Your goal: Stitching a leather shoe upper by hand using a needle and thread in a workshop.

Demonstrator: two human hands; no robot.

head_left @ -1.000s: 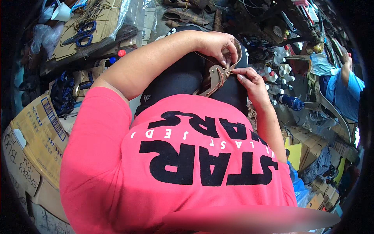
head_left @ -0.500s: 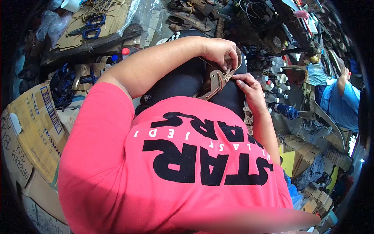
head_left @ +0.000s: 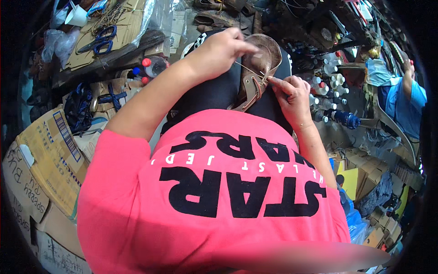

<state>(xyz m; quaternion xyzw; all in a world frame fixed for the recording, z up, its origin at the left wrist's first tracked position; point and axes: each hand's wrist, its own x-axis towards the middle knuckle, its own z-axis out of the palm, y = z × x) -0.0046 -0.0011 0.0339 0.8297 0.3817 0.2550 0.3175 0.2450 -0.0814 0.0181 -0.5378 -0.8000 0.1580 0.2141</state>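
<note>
Head view: the left hand (head_left: 226, 51), blurred, has moved leftward; the right hand (head_left: 293, 96) touches the leather shoe's (head_left: 251, 87) lace (head_left: 263, 83); both grips are indiscernible.

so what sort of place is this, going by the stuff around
Most likely a small, cluttered shoemaking or shoe-repair workshop: there's a brown leather shoe upper in work, a worn brown shoe beyond it, and blue-handled scissors on cardboard sheets.

The shoe (head_left: 250, 87) looks like smooth leather, the shirt (head_left: 114, 182) matt cloth
</note>
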